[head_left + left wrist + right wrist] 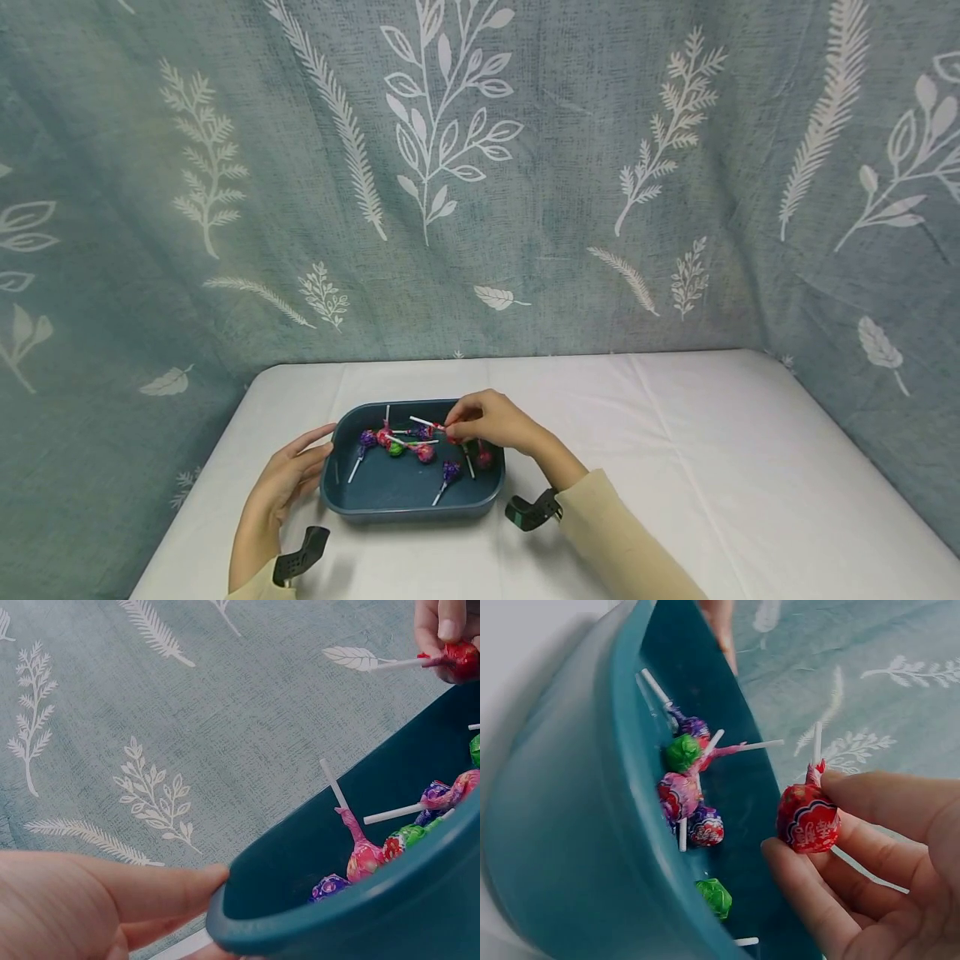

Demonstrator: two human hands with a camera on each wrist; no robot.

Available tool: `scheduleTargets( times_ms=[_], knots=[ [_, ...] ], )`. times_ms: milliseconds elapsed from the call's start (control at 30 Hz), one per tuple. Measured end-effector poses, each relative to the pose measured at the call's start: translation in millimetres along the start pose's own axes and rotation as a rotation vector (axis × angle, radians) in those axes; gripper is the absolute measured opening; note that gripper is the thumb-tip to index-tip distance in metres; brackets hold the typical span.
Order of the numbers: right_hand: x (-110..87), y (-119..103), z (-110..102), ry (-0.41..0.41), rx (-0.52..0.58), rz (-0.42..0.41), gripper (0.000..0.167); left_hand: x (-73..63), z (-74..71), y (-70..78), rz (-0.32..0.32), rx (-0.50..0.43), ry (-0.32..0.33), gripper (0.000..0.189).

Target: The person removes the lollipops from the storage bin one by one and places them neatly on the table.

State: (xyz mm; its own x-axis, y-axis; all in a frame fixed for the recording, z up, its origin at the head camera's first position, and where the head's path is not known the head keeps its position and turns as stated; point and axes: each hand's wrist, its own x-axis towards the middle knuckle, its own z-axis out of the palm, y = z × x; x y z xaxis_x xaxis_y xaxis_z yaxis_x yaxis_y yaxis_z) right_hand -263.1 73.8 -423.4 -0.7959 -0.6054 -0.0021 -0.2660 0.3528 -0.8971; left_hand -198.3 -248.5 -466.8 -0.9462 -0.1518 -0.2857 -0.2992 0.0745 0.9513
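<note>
A red-wrapped lollipop (810, 817) is pinched between the thumb and fingers of my right hand (498, 423), its white stick pointing up and away. This hand is over the right back part of a dark teal plastic bin (405, 513). My left hand (288, 475) rests with fairly straight fingers against the bin's left end. Several wrapped lollipops lie in the bin: a purple one (367, 439) at the left, a pink one (679, 795) and a green one (682, 752) in a cluster, and another purple one (451, 472) nearer the front.
A white cloth (637, 483) covers the table under the bin. Behind the table hangs a grey-green curtain (555, 275) with white leaf prints. Each wrist wears a black camera mount (302, 556).
</note>
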Motion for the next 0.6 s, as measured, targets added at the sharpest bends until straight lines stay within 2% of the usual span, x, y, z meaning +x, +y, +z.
scheduleTargets(
  times_ms=[300, 600],
  knots=[
    [-16.4, 0.1, -1.9, 0.095, 0.126, 0.05, 0.018, 0.6, -0.9, 1.0, -0.009, -0.003, 0.005, 0.056],
    [-32.1, -5.3, -2.2, 0.163, 0.192, 0.064, 0.022, 0.3, -1.5, 2.1, 0.011, -0.027, -0.015, 0.054]
  ],
)
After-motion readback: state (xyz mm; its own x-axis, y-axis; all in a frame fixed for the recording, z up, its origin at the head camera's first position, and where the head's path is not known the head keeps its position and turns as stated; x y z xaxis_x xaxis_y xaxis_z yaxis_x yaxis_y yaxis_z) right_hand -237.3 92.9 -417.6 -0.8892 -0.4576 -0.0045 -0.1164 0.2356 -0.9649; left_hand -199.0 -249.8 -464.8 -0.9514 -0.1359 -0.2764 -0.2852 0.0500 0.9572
